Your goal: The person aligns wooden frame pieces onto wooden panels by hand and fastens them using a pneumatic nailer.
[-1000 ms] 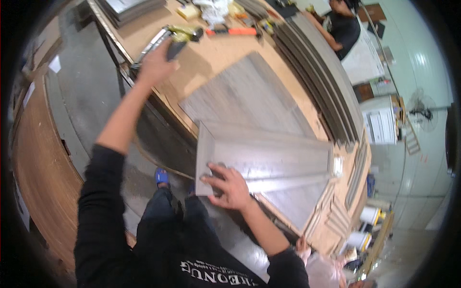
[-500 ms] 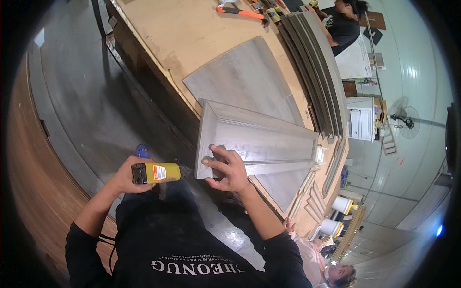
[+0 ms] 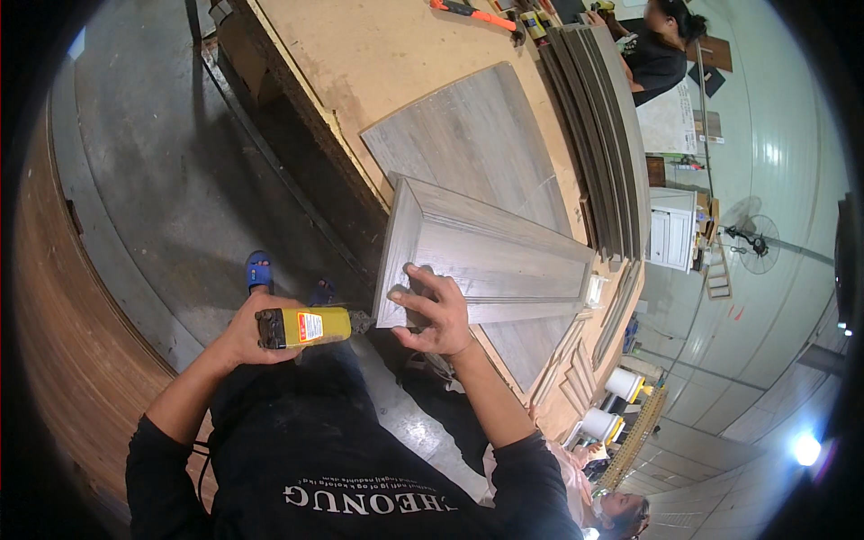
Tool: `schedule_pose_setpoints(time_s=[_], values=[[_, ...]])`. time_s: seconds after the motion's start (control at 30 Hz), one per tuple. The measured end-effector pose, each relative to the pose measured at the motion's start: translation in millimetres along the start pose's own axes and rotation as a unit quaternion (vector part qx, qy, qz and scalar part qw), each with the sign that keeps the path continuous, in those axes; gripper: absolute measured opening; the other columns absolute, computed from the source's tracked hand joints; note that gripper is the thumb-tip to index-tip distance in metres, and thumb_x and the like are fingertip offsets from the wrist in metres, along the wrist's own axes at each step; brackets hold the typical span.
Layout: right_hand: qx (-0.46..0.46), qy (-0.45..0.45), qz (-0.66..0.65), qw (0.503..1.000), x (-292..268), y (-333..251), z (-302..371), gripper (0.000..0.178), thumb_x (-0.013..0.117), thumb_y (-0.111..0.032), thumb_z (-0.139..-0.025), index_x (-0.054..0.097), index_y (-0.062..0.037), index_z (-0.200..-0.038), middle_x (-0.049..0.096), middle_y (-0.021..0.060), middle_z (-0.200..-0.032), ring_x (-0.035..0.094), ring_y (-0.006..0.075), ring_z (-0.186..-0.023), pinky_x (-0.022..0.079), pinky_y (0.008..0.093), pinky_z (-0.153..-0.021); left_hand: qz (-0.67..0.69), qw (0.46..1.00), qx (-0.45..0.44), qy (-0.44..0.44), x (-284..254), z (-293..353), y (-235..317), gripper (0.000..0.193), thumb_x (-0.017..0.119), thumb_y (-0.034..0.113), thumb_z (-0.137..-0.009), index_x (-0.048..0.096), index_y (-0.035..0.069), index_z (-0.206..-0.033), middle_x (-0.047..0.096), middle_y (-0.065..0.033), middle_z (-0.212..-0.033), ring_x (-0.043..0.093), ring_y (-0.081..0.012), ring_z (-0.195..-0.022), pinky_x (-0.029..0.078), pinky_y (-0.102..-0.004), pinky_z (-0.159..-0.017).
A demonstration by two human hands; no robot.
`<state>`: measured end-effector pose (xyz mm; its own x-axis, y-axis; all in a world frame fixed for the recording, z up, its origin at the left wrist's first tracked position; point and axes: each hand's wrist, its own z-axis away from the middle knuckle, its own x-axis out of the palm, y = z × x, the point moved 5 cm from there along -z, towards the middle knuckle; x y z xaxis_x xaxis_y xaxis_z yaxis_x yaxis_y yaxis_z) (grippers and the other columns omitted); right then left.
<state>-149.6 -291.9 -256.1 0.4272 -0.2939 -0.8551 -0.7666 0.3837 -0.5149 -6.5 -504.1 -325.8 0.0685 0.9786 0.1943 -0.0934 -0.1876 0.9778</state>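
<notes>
My left hand (image 3: 255, 331) is wrapped around a yellow and black handheld power tool (image 3: 329, 326). Its dark front end is close beside the near end of a grey wood-grain framed panel (image 3: 499, 247). The panel rests across a larger flat grey board (image 3: 468, 121) on the workbench, its near end jutting past the bench edge. My right hand (image 3: 438, 312) holds that near end, with two spread fingers pressed on the frame's face and the thumb by its lower edge. My palm covers part of the frame's corner.
On the workbench (image 3: 315, 40) are an orange-handled hammer (image 3: 477, 13), a stack of dark boards (image 3: 598, 135) and thin wood strips (image 3: 576, 382). White buckets (image 3: 601, 425) stand beyond. One person (image 3: 657, 58) works across the bench; another (image 3: 567, 472) is at the lower right. A fan (image 3: 754, 241) stands farther off.
The view has shifted slightly. The tool has come a little closer to the panel's near end. My right hand keeps its place on the frame.
</notes>
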Motion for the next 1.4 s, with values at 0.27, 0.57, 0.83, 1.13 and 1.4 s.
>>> schedule_pose_setpoints(time_s=[0.27, 0.57, 0.83, 1.13, 1.4], values=[[0.002, 0.002, -0.008, 1.000, 1.6, 0.2, 1.9, 0.051, 0.077, -0.026, -0.053, 0.069, -0.0200, -0.103, 0.055, 0.0083, -0.123, 0.054, 0.0242, -0.083, 0.042, 0.0332, -0.072, 0.001, 1.000, 0.000, -0.001, 1.6, 3.5, -9.8, 0.030, 0.072, 0.020, -0.062, 0.063, 0.002, -0.085, 0.064, -0.0084, -0.075, 0.061, -0.0185, -0.065, 0.046, -0.0281, -0.065], [-0.012, 0.015, -0.001, 1.000, 0.6, 2.7, 1.8, 0.048, 0.077, -0.028, -0.055, 0.069, -0.0202, -0.102, 0.055, 0.0077, -0.123, 0.052, 0.0218, -0.076, 0.043, 0.0323, -0.069, 0.014, 1.000, 0.002, -0.018, 5.3, -0.4, -9.4, 0.030, 0.071, 0.017, -0.063, 0.062, 0.001, -0.087, 0.064, -0.0092, -0.076, 0.061, -0.0198, -0.066, 0.047, -0.0280, -0.066], [-0.010, 0.008, 0.002, 1.000, 0.3, 0.2, -2.9, 0.048, 0.076, -0.028, -0.057, 0.068, -0.0194, -0.103, 0.055, 0.0087, -0.123, 0.053, 0.0245, -0.076, 0.043, 0.0338, -0.070, -0.013, 1.000, -0.006, -0.016, -0.7, 1.3, -6.5, 0.031, 0.073, 0.019, -0.063, 0.062, 0.001, -0.086, 0.063, -0.0079, -0.073, 0.059, -0.0190, -0.064, 0.046, -0.0275, -0.064], [0.042, 0.036, 0.030, 0.998, -4.6, -18.2, 22.1, 0.053, 0.073, -0.026, -0.064, 0.061, -0.0180, -0.116, 0.050, 0.0099, -0.130, 0.053, 0.0290, -0.104, 0.041, 0.0389, -0.087, -0.122, 0.975, 0.046, 0.180, -51.9, -17.8, 31.3, 0.048, 0.077, 0.014, -0.063, 0.061, 0.000, -0.105, 0.064, -0.0088, -0.089, 0.061, -0.0176, -0.084, 0.047, -0.0295, -0.078], [0.286, 0.275, 0.077, 0.915, 1.5, -46.8, 95.1, 0.059, 0.071, -0.029, -0.074, 0.050, -0.0147, -0.127, 0.044, 0.0136, -0.133, 0.044, 0.0319, -0.120, 0.036, 0.0441, -0.098, -0.645, 0.724, -0.022, 0.244, -122.5, -238.1, 156.1, 0.049, 0.075, 0.019, -0.068, 0.056, -0.001, -0.109, 0.058, -0.0225, -0.098, 0.059, -0.0396, -0.092, 0.048, -0.0447, -0.078]])
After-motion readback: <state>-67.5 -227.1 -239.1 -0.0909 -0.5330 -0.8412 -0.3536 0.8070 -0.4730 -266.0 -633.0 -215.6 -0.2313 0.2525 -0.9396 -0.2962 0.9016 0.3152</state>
